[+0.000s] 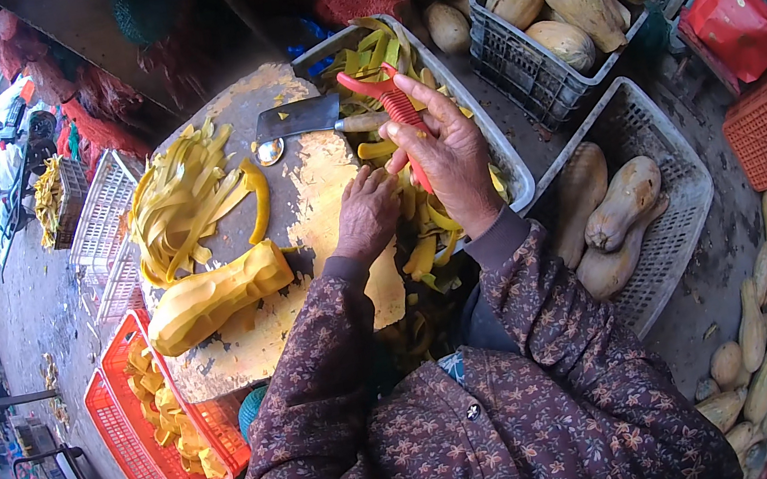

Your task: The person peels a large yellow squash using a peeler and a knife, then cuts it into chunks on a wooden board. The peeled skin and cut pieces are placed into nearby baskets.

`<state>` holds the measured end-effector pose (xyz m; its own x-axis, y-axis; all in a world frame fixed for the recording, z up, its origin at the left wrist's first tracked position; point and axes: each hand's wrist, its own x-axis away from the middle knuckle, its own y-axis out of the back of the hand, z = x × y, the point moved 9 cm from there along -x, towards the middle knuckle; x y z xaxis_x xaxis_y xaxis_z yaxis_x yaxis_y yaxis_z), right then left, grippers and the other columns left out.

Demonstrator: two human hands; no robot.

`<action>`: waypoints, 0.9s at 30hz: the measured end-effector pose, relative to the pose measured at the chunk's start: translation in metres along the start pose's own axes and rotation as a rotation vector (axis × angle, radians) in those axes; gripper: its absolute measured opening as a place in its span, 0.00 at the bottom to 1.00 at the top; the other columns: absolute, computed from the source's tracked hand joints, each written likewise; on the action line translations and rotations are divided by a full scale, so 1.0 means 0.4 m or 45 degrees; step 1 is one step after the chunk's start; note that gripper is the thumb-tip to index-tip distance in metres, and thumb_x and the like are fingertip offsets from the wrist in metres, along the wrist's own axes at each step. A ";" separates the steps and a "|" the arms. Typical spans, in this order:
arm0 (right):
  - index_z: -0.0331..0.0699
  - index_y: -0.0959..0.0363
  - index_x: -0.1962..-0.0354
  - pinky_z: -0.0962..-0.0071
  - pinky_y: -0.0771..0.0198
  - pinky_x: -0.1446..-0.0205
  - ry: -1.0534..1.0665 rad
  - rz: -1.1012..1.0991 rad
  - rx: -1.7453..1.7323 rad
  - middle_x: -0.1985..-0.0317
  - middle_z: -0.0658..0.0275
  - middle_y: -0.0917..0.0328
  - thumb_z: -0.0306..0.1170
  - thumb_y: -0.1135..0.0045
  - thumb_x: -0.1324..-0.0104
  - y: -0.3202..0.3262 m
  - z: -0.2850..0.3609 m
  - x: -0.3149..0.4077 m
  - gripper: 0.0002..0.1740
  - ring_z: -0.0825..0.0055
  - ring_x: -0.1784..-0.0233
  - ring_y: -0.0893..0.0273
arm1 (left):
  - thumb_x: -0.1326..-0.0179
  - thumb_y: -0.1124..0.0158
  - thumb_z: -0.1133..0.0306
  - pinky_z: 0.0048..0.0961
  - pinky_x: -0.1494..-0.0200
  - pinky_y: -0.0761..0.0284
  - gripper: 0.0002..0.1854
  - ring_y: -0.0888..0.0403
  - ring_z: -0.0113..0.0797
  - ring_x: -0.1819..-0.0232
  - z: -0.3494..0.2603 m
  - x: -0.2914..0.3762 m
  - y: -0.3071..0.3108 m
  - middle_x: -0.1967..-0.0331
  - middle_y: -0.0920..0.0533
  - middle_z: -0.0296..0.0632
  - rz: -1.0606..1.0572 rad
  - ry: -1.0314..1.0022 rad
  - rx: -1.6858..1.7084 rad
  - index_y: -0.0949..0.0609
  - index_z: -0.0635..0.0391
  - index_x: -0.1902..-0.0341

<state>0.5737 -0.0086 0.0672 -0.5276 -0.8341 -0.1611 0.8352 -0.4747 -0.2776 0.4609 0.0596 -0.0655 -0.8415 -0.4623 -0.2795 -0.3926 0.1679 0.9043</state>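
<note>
My right hand (449, 152) grips a red Y-shaped peeler (398, 101) by its ribbed handle, over a crate of peelings. Close beside it, my left hand (370, 207) is back-up near the table's right edge, its fingertips partly hidden. A peeled yellow squash (220, 297) lies on the worn tabletop (332, 229). Behind it is a heap of peel strips (182, 197), with one curled strip (258, 198) apart. A cleaver (298, 117) lies flat at the back, its wooden handle (362, 123) reaching over the crate. Next to its blade is a metal spoon (270, 152).
A grey crate (516, 168) full of peelings adjoins the table's right side. Farther right, another crate (686, 181) holds unpeeled squash (625, 203); a dark crate (541, 87) behind is heaped with more. Cut yellow chunks (169, 412) fill a red basket (224, 449) at lower left.
</note>
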 end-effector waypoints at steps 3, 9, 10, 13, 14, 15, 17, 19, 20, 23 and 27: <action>0.38 0.35 0.31 0.87 0.26 0.69 0.050 -0.009 -0.040 0.58 0.64 0.16 0.28 0.39 0.31 -0.005 0.008 -0.001 0.31 0.84 0.70 0.18 | 0.40 0.38 0.69 0.47 0.37 0.30 0.20 0.25 0.53 0.39 -0.038 0.045 0.059 0.44 0.20 0.47 -0.069 0.003 0.046 0.21 0.54 0.42; 0.37 0.35 0.32 0.89 0.28 0.75 0.085 -0.013 -0.044 0.59 0.65 0.15 0.29 0.39 0.31 -0.002 0.008 -0.002 0.32 0.85 0.71 0.17 | 0.43 0.33 0.72 0.41 0.52 0.20 0.17 0.17 0.50 0.57 -0.226 0.203 0.100 0.60 0.15 0.46 0.285 -0.129 0.309 0.17 0.55 0.49; 0.37 0.35 0.32 0.89 0.29 0.76 0.083 -0.008 -0.038 0.59 0.65 0.15 0.29 0.38 0.31 -0.001 0.009 -0.002 0.32 0.85 0.71 0.17 | 0.44 0.35 0.71 0.41 0.53 0.21 0.14 0.18 0.50 0.58 -0.267 0.228 0.079 0.63 0.17 0.46 0.402 -0.191 0.413 0.17 0.55 0.53; 0.37 0.35 0.32 0.89 0.29 0.76 0.116 -0.013 -0.086 0.59 0.65 0.15 0.29 0.38 0.32 0.005 0.023 0.003 0.32 0.85 0.72 0.17 | 0.47 0.37 0.69 0.43 0.58 0.20 0.10 0.18 0.52 0.62 -0.314 0.270 0.004 0.68 0.18 0.48 0.613 -0.198 0.551 0.18 0.54 0.60; 0.37 0.36 0.32 0.90 0.30 0.76 0.087 -0.020 -0.101 0.59 0.66 0.15 0.28 0.38 0.32 0.007 0.020 0.003 0.32 0.86 0.73 0.18 | 0.47 0.37 0.69 0.43 0.58 0.20 0.10 0.17 0.53 0.63 -0.313 0.279 -0.026 0.69 0.18 0.49 0.669 -0.189 0.507 0.18 0.55 0.61; 0.37 0.36 0.32 0.90 0.30 0.77 0.075 -0.028 -0.085 0.59 0.66 0.15 0.28 0.38 0.32 0.008 0.020 0.005 0.32 0.86 0.73 0.18 | 0.47 0.37 0.69 0.44 0.59 0.20 0.09 0.17 0.53 0.64 -0.311 0.288 -0.055 0.70 0.17 0.49 0.724 -0.182 0.462 0.18 0.55 0.62; 0.37 0.36 0.32 0.90 0.31 0.77 0.055 -0.046 -0.062 0.59 0.66 0.15 0.28 0.38 0.32 0.012 0.018 0.007 0.32 0.86 0.74 0.18 | 0.47 0.36 0.70 0.41 0.59 0.19 0.11 0.16 0.52 0.63 -0.304 0.297 -0.103 0.67 0.16 0.48 0.794 -0.200 0.362 0.16 0.51 0.59; 0.36 0.36 0.32 0.89 0.31 0.77 0.075 -0.028 -0.093 0.60 0.66 0.15 0.27 0.38 0.32 0.009 0.021 0.008 0.32 0.86 0.74 0.18 | 0.47 0.36 0.69 0.40 0.59 0.19 0.12 0.16 0.51 0.63 -0.310 0.303 -0.129 0.66 0.16 0.47 0.831 -0.238 0.324 0.15 0.49 0.58; 0.36 0.36 0.32 0.89 0.31 0.77 0.052 -0.042 -0.092 0.60 0.66 0.15 0.27 0.39 0.32 0.012 0.016 0.008 0.32 0.86 0.74 0.18 | 0.47 0.36 0.69 0.40 0.60 0.19 0.12 0.16 0.50 0.63 -0.321 0.304 -0.132 0.65 0.15 0.47 0.835 -0.269 0.339 0.15 0.49 0.57; 0.36 0.36 0.32 0.89 0.31 0.77 0.082 -0.020 -0.105 0.60 0.66 0.15 0.27 0.39 0.32 0.008 0.016 0.008 0.32 0.86 0.74 0.19 | 0.44 0.40 0.68 0.42 0.55 0.21 0.11 0.16 0.47 0.57 -0.342 0.315 -0.126 0.62 0.15 0.46 0.876 -0.292 0.192 0.16 0.52 0.57; 0.38 0.36 0.31 0.89 0.29 0.74 0.148 -0.004 -0.003 0.57 0.61 0.16 0.31 0.38 0.31 0.001 0.023 0.008 0.32 0.82 0.69 0.16 | 0.39 0.42 0.64 0.51 0.34 0.32 0.14 0.29 0.53 0.34 -0.340 0.282 -0.074 0.45 0.20 0.50 0.673 -0.257 -0.073 0.16 0.52 0.52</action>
<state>0.5737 -0.0140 0.0755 -0.5446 -0.7943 -0.2692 0.8333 -0.4762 -0.2808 0.4280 -0.1161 -0.0799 -0.9746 -0.1520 0.1646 0.1170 0.2814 0.9524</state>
